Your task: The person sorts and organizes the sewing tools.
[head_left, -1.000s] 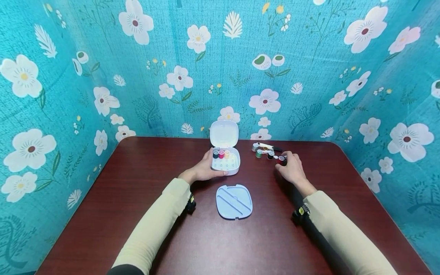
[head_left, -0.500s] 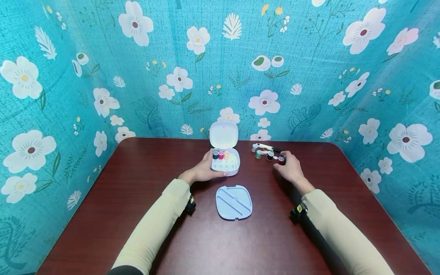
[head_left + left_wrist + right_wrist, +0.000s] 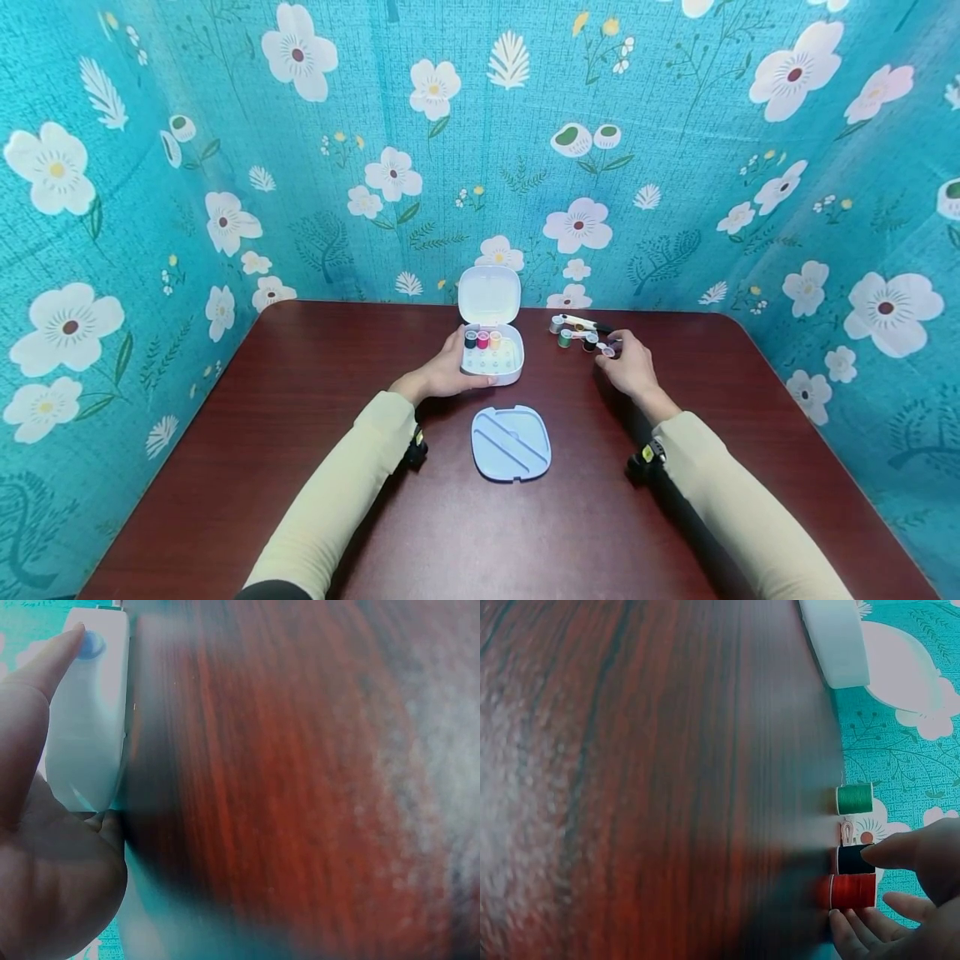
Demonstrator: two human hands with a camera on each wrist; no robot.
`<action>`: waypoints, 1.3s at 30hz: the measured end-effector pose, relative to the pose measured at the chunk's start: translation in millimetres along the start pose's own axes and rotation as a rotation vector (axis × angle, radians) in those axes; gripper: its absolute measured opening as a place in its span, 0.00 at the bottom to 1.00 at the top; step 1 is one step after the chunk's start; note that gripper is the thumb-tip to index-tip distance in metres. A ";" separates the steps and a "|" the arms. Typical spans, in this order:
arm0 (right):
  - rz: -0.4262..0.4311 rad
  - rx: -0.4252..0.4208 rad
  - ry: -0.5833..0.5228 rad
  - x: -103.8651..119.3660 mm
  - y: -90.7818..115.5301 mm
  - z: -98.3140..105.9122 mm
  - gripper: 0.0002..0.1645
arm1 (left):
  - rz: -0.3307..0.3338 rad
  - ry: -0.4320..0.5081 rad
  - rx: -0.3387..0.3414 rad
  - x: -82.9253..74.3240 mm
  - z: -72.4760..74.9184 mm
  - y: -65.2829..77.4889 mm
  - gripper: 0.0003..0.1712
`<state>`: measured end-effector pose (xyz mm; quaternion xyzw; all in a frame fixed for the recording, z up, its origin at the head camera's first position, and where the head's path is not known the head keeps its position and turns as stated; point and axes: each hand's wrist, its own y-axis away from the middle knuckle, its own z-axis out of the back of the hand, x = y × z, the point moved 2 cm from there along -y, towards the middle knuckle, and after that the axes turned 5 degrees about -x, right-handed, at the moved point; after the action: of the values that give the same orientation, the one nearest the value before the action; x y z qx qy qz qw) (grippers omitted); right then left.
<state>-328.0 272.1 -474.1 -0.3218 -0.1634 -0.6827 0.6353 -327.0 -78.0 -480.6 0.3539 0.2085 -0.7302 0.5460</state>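
My left hand (image 3: 444, 368) grips the white sewing box (image 3: 510, 372) at its left side, thumb along the front near the round blue button (image 3: 91, 645); its other fingers are mostly hidden. The box's lid (image 3: 489, 294) stands up. Black, pink-red and pale orange thread spools (image 3: 495, 340) fill its back row, with bare pegs in front. At right, my right hand (image 3: 632, 367) has a spool of red thread (image 3: 853, 891) between thumb and fingers. The thumb overlaps the spool of black thread (image 3: 850, 859) in the right wrist view. Beside that stands a green spool (image 3: 854, 799).
A pale blue tray insert (image 3: 512, 443) with slanted ridges lies in front of the box. A grey-white spool (image 3: 557, 323) and a slim white and black tool (image 3: 585, 323) lie behind the green and black spools. A floral curtain (image 3: 337, 167) surrounds the brown table (image 3: 300, 467).
My right hand has shifted slightly left and toward me, and the red spool has moved a little left with it. The left hand and box look unchanged.
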 end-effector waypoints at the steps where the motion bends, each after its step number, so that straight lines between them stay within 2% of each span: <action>1: -0.002 -0.003 -0.005 0.6 0.5 0.2 0.30 | -0.001 -0.003 0.000 -0.1 0.2 0.1 0.77; 7: -0.017 -0.017 -0.028 1.8 3.5 0.6 0.24 | 0.003 -0.001 0.006 -1.3 1.0 1.1 0.77; 14: 0.007 -0.026 -0.022 3.7 5.1 0.7 0.14 | 0.010 -0.001 0.013 -0.7 0.4 1.0 0.77; 27: 0.067 0.005 -0.040 15.0 7.3 -2.4 0.14 | 0.007 -0.003 0.008 0.0 1.0 0.6 0.77; 39: 0.121 0.015 -0.096 37.3 10.5 -9.3 0.16 | 0.004 -0.004 0.013 -0.1 1.4 -0.6 0.77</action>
<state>-319.4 236.4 -458.7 -0.3586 -0.1790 -0.6257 0.6692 -327.9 -78.7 -479.7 0.3564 0.2017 -0.7312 0.5456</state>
